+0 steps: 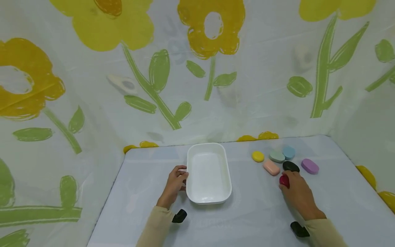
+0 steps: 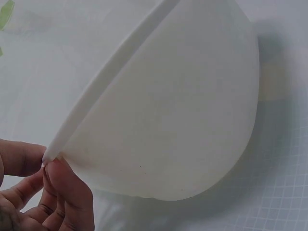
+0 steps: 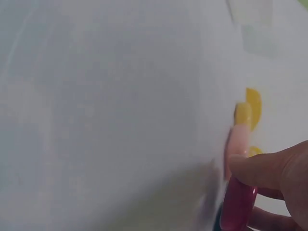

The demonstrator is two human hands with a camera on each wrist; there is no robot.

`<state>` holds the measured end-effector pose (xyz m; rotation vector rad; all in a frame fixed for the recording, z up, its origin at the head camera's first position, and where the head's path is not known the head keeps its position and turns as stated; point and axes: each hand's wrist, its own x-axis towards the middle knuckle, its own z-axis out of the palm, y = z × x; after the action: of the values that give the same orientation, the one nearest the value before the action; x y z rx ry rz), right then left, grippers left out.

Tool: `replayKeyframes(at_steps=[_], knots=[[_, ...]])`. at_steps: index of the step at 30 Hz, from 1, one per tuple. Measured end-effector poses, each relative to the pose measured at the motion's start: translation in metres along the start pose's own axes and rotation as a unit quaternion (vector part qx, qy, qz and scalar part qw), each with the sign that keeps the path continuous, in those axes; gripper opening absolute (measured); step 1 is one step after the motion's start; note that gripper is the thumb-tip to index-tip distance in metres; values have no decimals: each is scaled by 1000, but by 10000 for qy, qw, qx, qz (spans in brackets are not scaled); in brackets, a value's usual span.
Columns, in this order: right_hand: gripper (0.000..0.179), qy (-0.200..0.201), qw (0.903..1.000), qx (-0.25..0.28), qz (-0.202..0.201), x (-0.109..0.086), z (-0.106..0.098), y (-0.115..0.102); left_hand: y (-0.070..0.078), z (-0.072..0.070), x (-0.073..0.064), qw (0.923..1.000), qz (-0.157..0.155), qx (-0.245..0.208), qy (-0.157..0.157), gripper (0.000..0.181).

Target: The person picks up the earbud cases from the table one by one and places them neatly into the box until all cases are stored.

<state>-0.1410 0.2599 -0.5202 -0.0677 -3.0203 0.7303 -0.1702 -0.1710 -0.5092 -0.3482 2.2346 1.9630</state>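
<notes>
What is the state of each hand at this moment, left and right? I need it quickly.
Left hand: closed, pinching the white tray by its rim.
Right hand: closed, holding the red piece.

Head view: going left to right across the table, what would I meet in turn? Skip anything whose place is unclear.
Left hand → white tray → yellow piece → pink piece → red piece → purple piece.
</notes>
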Motion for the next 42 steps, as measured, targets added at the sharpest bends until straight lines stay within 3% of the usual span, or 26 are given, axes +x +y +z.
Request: replayKeyframes(at_steps=[5,11,25,32,42], knots=[[57,228,9992,233,-210,-2,-6,-16,1,2,0,10000,37,-67,-36,33],[58,352,9954,713,-535,-1,-12,-54,2,7,1,9999,-14,-133,-62,33],[53,-66,9786,1663,-1214,26,-7,-139,-1,19,0,9996,50,-231,-179,33],[56,-575,9764,1703,-1195,47,7,-171,2,21,-2,9994,86,-252,-228,34],[42,-1099,9689,1838,-1244,74,27,-201,4,23,-4,9992,63,-337,-186,35]])
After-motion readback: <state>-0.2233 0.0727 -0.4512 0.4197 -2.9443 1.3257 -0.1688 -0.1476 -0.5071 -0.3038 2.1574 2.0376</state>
